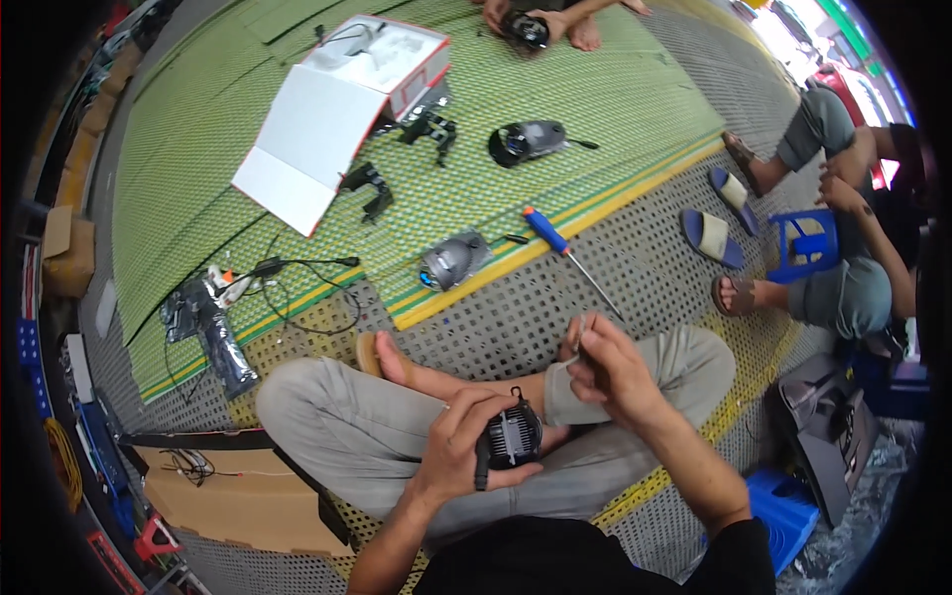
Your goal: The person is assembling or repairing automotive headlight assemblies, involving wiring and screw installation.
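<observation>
My left hand point(451, 444) is wrapped round a black finned lamp housing point(513, 436) above my crossed legs; its ribbed back faces up and a short cable hangs at its side. To the right and a little higher, my right hand point(617, 375) is raised apart from the housing. Its thumb and fingers are pinched together, and whatever is between them is too small or hidden to name. Beyond that hand lies a screwdriver point(547, 234) with a blue and red handle. A grey lamp point(454, 260) on clear plastic and another black lamp point(526, 143) lie farther off on the mat.
A white open box point(319, 119) stands on the green mat point(198, 149), near black brackets point(369, 190). Cables point(297, 273) and plastic bags lie left. Another person's hands point(555, 22) hold a lamp at the far edge. Slippers point(712, 238) and a seated person are right; cardboard point(233, 496) lies left.
</observation>
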Tool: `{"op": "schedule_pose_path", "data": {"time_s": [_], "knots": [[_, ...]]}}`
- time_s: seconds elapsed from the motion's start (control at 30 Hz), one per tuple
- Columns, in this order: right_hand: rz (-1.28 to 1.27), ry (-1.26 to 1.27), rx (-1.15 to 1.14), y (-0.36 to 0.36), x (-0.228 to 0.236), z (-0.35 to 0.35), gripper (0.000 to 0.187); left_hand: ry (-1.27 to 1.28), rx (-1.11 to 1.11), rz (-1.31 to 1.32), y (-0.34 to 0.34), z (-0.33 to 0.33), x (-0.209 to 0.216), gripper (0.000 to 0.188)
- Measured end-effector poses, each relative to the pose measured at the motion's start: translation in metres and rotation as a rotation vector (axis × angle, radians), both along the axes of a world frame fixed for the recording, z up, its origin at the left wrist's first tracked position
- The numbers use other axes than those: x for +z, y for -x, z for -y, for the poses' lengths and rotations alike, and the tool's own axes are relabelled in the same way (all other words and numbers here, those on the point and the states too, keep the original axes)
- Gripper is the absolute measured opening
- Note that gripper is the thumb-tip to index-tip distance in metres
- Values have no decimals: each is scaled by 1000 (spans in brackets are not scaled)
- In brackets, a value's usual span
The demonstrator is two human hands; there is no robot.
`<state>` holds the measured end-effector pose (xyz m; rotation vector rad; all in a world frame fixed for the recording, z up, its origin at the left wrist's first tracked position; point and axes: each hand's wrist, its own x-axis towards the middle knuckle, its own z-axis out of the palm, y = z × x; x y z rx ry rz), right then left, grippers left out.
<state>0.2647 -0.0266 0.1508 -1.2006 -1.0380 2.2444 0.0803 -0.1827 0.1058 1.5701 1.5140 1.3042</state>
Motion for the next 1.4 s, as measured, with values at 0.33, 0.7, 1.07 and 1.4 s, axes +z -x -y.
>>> {"op": "schedule_pose_path", "data": {"time_s": [0.33, 0.7, 1.07, 1.4], "knots": [[-57, 62, -130, -62, -14, 67, 14, 96, -151, 149, -25, 1, -2, 58], [457, -1102, 480, -14, 1, 82, 27, 33, 50, 187, -22, 19, 17, 49], [396, -1124, 371, -2, -5, 73, 24, 48, 84, -108, -10, 7, 11, 25], [-163, -242, -289, -38, -54, 103, 15, 100, -6, -238, -5, -1, 21, 27]]}}
